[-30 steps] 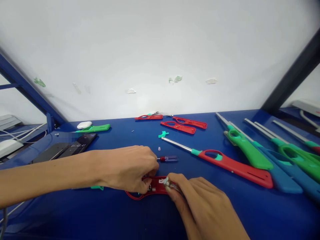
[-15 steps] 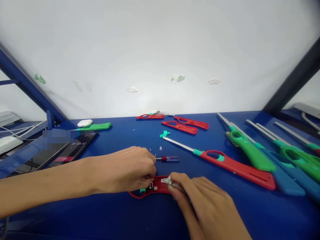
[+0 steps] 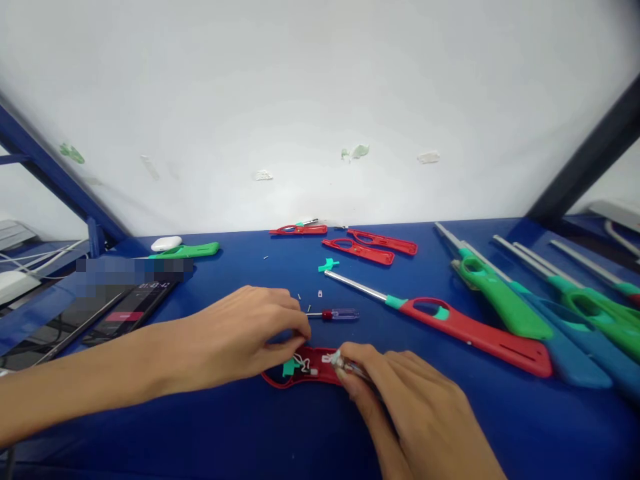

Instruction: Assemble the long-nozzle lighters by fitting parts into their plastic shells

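Note:
An opened red lighter casing half (image 3: pixel 327 378) lies on the blue table in front of me. A green trigger piece (image 3: pixel 289 367), white wires (image 3: pixel 303 363) and a small pink-white part (image 3: pixel 326 359) sit inside it. My left hand (image 3: pixel 265 327) is at the casing's upper left edge, thumb and fingers pinched together; what is between them is hidden. Over the casing's right end, my right hand (image 3: pixel 400 393) grips a clear fuel tank (image 3: pixel 354 369) with a pale valve tip (image 3: pixel 337 359). Most of the tank is covered by the fingers.
Beyond my hands lie a small screwdriver (image 3: pixel 341 315), tiny loose parts and a green piece (image 3: pixel 329 265). A whole red lighter (image 3: pixel 480 340) and several green and blue lighters (image 3: pixel 505 300) are on the right. Red casing halves (image 3: pixel 363 251) lie near the wall; a phone (image 3: pixel 137 307) at left.
My left hand has lifted slightly off the casing's inside toward its upper edge, uncovering more of the white wires and green trigger. My right hand keeps its grip in nearly the same place.

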Demonstrator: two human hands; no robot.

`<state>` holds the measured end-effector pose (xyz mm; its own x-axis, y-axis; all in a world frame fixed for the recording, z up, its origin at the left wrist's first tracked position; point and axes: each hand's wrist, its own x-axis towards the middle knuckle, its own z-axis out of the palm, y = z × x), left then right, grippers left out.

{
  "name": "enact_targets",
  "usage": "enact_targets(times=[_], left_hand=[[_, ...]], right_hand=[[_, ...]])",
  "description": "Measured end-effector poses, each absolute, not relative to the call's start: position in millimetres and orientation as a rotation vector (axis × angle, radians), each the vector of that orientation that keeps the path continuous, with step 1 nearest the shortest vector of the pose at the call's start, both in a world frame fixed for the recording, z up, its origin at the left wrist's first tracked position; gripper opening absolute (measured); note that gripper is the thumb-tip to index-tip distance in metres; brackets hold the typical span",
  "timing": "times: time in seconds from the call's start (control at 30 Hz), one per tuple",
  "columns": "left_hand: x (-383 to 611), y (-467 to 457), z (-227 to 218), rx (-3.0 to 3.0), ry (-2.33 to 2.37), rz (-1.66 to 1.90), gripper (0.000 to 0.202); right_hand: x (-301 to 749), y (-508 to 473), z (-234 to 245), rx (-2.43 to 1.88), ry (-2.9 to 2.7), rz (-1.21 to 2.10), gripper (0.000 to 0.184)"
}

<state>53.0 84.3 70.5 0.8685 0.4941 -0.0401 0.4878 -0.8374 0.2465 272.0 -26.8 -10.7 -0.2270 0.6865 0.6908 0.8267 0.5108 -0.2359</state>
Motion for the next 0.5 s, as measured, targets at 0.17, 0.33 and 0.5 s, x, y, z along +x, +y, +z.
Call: enact_targets(times=[0.17, 0.33, 0.5], left_hand=[[42.5, 68.1, 42.3, 2.723, 0.914, 0.435, 0.019], [40.4, 53.3, 12.8, 2.659, 0.922, 0.753, 0.018], [35.5, 46.1, 0.7, 2.660, 0.836, 0.929, 0.019]], right_hand=[[275.4, -25.5, -11.6, -1.223, -1.986, -0.253, 0.046], [277.4, -21.5, -12.4, -1.239, -2.012, -0.246, 0.040], [268.9, -17.6, -8.8, -1.284, -2.062, -0.233, 0.042]])
